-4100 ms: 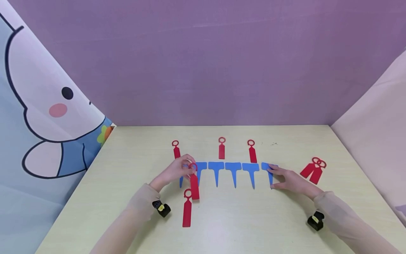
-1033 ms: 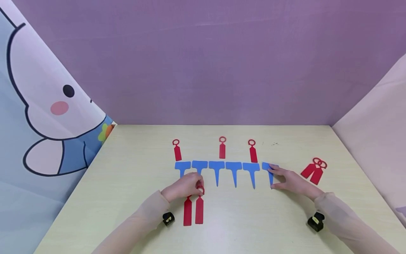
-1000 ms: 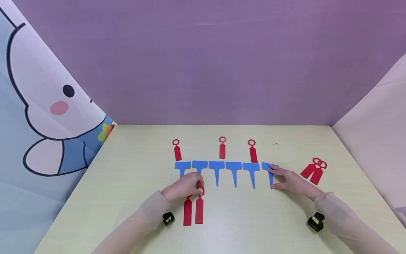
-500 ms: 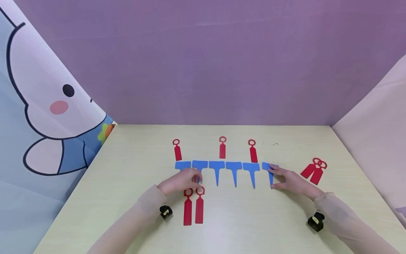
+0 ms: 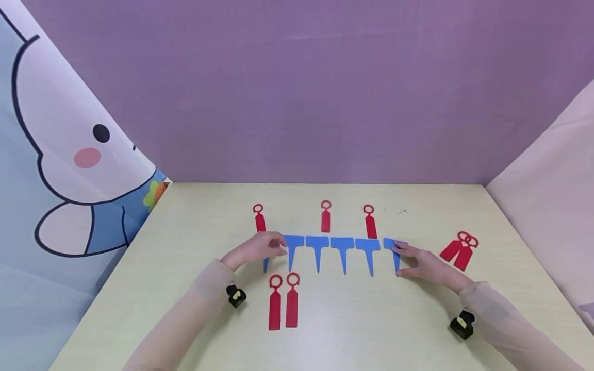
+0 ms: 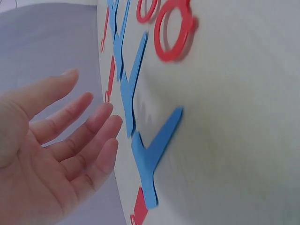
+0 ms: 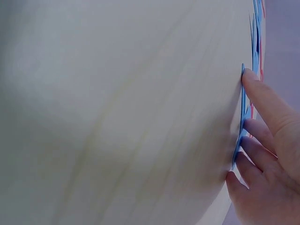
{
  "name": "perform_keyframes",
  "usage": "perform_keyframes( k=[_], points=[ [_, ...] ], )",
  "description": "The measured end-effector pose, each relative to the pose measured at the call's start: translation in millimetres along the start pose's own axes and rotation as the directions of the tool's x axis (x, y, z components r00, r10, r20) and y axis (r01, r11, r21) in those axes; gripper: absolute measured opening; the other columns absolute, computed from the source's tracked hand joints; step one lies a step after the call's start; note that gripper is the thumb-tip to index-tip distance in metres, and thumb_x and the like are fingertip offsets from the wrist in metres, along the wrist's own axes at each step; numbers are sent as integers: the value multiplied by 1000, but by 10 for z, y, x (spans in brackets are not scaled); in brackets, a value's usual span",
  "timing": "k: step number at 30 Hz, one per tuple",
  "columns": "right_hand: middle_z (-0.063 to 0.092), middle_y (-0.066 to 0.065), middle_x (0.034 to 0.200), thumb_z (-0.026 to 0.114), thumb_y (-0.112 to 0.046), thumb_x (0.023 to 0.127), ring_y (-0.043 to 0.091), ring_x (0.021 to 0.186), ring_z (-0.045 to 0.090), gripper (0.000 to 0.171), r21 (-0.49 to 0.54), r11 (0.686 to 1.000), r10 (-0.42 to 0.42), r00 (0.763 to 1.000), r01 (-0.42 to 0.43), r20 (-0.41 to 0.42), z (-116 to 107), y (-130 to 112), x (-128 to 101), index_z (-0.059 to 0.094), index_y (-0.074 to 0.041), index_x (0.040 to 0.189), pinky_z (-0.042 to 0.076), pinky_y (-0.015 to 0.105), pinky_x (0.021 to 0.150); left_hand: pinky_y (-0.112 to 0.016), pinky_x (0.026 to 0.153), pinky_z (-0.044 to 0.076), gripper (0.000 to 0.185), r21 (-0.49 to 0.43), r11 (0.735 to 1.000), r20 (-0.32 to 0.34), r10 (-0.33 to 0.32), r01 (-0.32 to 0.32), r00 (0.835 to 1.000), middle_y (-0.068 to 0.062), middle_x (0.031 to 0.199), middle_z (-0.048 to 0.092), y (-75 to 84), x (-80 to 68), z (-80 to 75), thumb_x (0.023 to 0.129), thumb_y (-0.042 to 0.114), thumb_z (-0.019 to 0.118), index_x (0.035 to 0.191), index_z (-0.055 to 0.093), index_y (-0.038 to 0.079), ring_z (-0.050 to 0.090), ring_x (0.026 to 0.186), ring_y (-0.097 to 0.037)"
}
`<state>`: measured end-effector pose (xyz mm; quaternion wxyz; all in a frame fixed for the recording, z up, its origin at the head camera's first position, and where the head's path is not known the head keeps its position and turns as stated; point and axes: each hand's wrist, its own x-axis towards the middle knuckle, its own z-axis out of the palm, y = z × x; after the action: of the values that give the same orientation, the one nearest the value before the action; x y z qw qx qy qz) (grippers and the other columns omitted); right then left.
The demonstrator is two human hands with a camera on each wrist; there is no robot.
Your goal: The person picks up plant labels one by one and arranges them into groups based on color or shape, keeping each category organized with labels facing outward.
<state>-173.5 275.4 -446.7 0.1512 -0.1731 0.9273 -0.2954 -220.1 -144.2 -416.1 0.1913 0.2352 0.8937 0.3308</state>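
Note:
A row of several blue T-shaped tags [image 5: 342, 248] lies across the middle of the pale table [image 5: 371, 330]. My left hand [image 5: 265, 247] hovers over the leftmost blue tag [image 5: 265, 265], fingers straight and holding nothing; the left wrist view shows the open palm [image 6: 70, 140] beside that tag [image 6: 152, 150]. My right hand [image 5: 414, 262] rests flat on the rightmost blue tag [image 5: 388, 242], its fingertips [image 7: 253, 89] touching the tag's edge [image 7: 243, 112]. Two red ring-topped tags [image 5: 283, 304] lie side by side in front of the row.
Three more red tags stand apart behind the blue row: left [image 5: 259, 219], middle [image 5: 326, 217], right [image 5: 369, 222]. A crossed pair of red tags [image 5: 459, 248] lies at the right. Purple and printed cloth walls close in the table on three sides.
My left hand set the second red tag down beside the first, let go, and moved back to the leftmost blue tag. The right hand has stayed on the rightmost blue tag.

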Motion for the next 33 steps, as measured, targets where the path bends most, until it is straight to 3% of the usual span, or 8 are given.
perform_keyframes(
  k=[11,17,26,33],
  points=[
    [25,23,140,68,-35,75,46,126,18,74,6,1000,0,1000,0,6,1,1,-8,37,-1,133,24,56,97,-26,65,45,20,10,1000,-84,-16,16,996,-2,82,59,-151,79,-195,83,15,62,98,60,2,52,75,-15],
    [25,23,140,68,-34,75,46,126,18,74,3,1000,2,1000,-2,5,0,-3,-10,37,0,133,25,56,97,-31,73,44,23,21,998,-149,-47,51,988,-5,85,58,-226,116,-288,83,15,61,101,60,1,51,77,-18],
    [25,23,139,68,-33,74,46,125,19,73,3,1000,-5,1000,5,3,2,8,-6,38,0,132,25,56,97,-32,75,47,21,-29,990,-255,-142,140,956,-11,90,59,-369,236,-393,83,10,60,101,60,0,53,84,-23],
    [26,23,139,69,-31,74,46,125,20,72,8,1000,-18,1000,18,-5,15,21,-5,39,0,131,26,55,96,-33,76,47,24,-108,974,-302,-222,198,927,-15,98,58,-480,322,-466,84,8,58,106,57,-2,53,89,-27]
  ],
)
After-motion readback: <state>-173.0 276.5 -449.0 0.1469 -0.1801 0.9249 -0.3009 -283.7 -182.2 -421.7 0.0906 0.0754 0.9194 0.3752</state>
